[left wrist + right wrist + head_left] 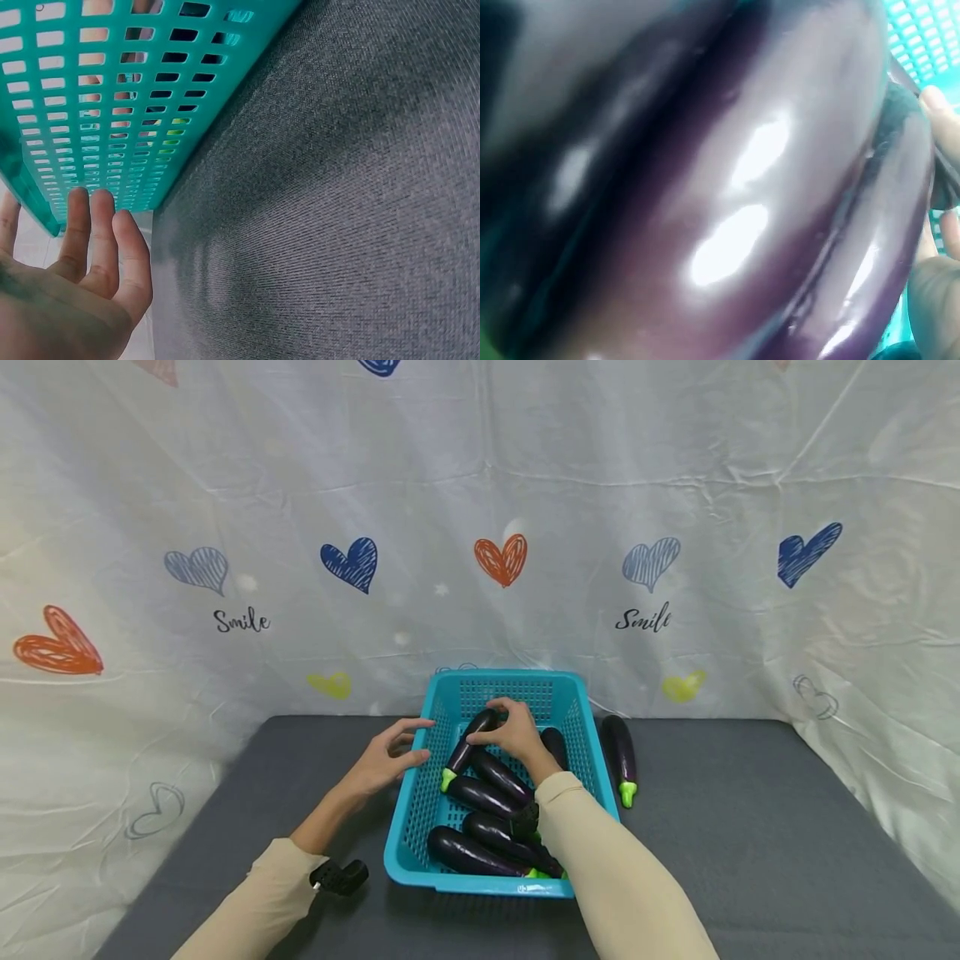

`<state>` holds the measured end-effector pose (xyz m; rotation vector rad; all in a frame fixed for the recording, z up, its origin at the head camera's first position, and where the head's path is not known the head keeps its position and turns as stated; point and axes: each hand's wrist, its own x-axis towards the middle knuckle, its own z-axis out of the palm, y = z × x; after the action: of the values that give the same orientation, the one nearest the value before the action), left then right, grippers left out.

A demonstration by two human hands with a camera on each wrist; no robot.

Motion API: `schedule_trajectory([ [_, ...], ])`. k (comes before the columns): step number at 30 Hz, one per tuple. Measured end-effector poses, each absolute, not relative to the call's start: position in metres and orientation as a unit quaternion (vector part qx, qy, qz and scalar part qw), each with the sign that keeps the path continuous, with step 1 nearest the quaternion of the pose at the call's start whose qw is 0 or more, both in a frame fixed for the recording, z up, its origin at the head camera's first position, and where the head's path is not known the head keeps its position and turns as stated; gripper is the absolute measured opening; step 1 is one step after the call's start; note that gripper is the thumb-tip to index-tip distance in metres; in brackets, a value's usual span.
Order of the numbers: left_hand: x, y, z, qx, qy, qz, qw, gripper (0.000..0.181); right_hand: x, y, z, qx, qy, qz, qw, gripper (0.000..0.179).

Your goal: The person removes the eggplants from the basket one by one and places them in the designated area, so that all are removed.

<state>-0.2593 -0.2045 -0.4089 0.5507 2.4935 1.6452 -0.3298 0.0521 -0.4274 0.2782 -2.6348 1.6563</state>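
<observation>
Inside a turquoise plastic basket [412, 827] lie several dark purple eggplants with green stems. My right hand [519, 735] reaches in and grips one eggplant [465, 747] near its rounded upper end, the green stem pointing toward me. In the right wrist view, glossy eggplants [780, 172] fill most of the picture, and part of the right hand [936, 300] shows at the right edge. Beside the basket's left wall is my left hand [381, 764], its fingers loosely bent at the rim. The left wrist view shows that hand [90, 289] outside the perforated wall, holding nothing.
Another eggplant [619, 760] lies on the grey tabletop [750, 843], right of the basket. Behind the table hangs a pale curtain [427, 627] printed with hearts and the word Smile.
</observation>
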Motion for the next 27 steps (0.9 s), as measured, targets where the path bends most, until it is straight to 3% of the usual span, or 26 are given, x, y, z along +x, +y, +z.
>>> schedule_trajectory([
  [8, -0.2600, -0.2036, -0.4120, 0.179, 0.820, 0.541, 0.056, 0.052, -0.3285, 0.0539, -0.4273, 0.081, -0.814, 0.575, -0.019, 0.067],
  [21, -0.2596, -0.2047, -0.4108, 0.179, 0.817, 0.546, 0.055, 0.050, -0.3278, 0.0560, -0.4196, 0.101, -0.768, 0.632, -0.019, 0.056],
  [27, -0.2593, -0.2042, -0.4104, 0.175, 0.816, 0.548, 0.056, 0.051, -0.3301, 0.0571, -0.4182, 0.085, -0.705, 0.703, -0.050, 0.059],
])
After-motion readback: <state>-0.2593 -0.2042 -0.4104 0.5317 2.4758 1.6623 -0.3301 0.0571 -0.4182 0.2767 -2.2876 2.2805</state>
